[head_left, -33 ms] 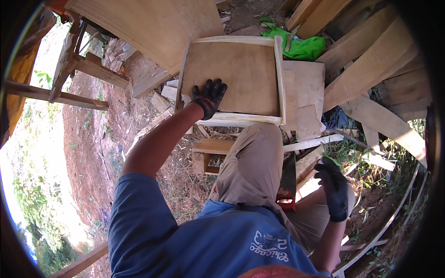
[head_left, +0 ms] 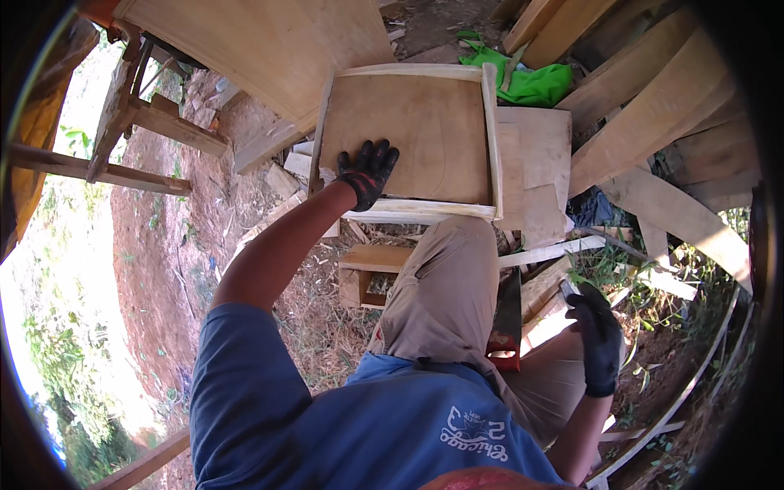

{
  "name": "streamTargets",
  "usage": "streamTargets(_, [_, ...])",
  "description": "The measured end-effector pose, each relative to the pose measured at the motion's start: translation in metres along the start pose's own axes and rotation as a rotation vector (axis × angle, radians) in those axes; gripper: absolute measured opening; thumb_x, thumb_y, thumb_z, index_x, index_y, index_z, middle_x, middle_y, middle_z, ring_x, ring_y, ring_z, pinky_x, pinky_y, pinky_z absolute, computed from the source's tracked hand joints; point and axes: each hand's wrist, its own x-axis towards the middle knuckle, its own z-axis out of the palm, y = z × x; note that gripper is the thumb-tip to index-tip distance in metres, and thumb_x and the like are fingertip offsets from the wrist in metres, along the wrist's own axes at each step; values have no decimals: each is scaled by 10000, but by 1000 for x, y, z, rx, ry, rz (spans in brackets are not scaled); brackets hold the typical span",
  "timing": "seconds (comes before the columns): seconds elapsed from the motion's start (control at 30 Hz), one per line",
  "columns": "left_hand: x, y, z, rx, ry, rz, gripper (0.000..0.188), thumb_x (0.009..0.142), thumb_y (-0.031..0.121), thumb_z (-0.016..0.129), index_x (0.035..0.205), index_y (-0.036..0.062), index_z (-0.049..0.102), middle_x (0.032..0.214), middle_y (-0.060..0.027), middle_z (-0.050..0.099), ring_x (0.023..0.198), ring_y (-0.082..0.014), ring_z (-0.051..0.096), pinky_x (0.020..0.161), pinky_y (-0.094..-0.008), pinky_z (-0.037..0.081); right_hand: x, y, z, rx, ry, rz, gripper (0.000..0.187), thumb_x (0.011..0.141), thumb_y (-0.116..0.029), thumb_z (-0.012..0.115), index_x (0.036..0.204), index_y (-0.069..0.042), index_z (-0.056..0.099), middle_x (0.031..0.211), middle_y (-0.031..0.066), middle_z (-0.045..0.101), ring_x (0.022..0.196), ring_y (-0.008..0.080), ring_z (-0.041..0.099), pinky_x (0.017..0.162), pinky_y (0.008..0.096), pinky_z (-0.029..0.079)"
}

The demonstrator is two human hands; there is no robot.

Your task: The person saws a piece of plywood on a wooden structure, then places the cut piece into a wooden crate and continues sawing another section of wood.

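Note:
My left hand (head_left: 369, 174), in a black glove, lies flat with fingers spread on a shallow wooden tray-like frame (head_left: 433, 135). This has a brown panel and pale raised edge strips, and its near edge rests by my knee. My right hand (head_left: 596, 339), also gloved in black, is raised above my right leg with its fingers curled. A small pale grey piece (head_left: 569, 287) shows at the fingertips; its kind is too small to make out. A handsaw (head_left: 505, 331) with a dark blade and red handle lies between my legs.
A large plywood sheet (head_left: 269, 49) leans at the far left. Several boards (head_left: 653, 106) are stacked at the far right, near a bright green cloth (head_left: 539, 84). A small wooden box (head_left: 363, 273) sits beside my knee, and timber offcuts (head_left: 282, 180) lie on the ground.
My right hand has turned and shifted slightly, so the pale grey piece at its fingertips shows more plainly. The left hand remains flat on the panel.

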Motion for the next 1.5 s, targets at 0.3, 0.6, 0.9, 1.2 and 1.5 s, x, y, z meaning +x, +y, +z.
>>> streamTargets(0.3, [-10, -26, 33, -60, 265, 59, 902, 986, 65, 489, 1772, 123, 52, 1843, -194, 10, 1684, -489, 59, 1248, -797, 118, -61, 105, -71, -43, 659, -83, 502, 1113, -248, 619, 1536, 16, 564, 1359, 170, 714, 1192, 263, 684, 1018, 409, 547])
streamTargets(0.6, [1, -2, 22, -114, 188, -150, 847, 1007, 97, 492, 1769, 156, 126, 1842, -178, 77, 1684, -479, 73, 1246, -808, 94, -44, 134, -74, -647, 666, -148, 387, 1069, -222, 683, 1350, 43, 683, 1267, 227, 745, 1194, 389, 702, 1040, 476, 544])
streamTargets(0.9, [46, 13, 9, 107, -24, -382, 1154, 906, 354, 796, 1769, 121, 67, 1809, -281, 115, 1636, -529, 214, 1302, -653, 238, -60, 124, -72, -555, 663, -99, 426, 993, -186, 726, 1373, 2, 685, 1243, 208, 747, 1184, 394, 688, 1026, 480, 545])
streamTargets(1.2, [30, -3, 5, 290, -50, -266, 1163, 947, 459, 771, 1771, 132, 17, 1761, -358, 205, 1503, -581, 450, 1240, -577, 392, -85, 125, -76, -477, 726, -172, 387, 1043, -250, 688, 1336, 4, 693, 1256, 206, 741, 1195, 392, 687, 1047, 487, 535])
streamTargets(1.5, [-7, 6, -3, 177, 101, -211, 926, 990, 217, 604, 1769, 156, 108, 1747, -358, 242, 1530, -552, 430, 1250, -587, 389, -80, 130, -77, -282, 679, -165, 374, 1066, -193, 705, 1399, -23, 680, 1299, 176, 728, 1214, 296, 713, 1041, 426, 580])
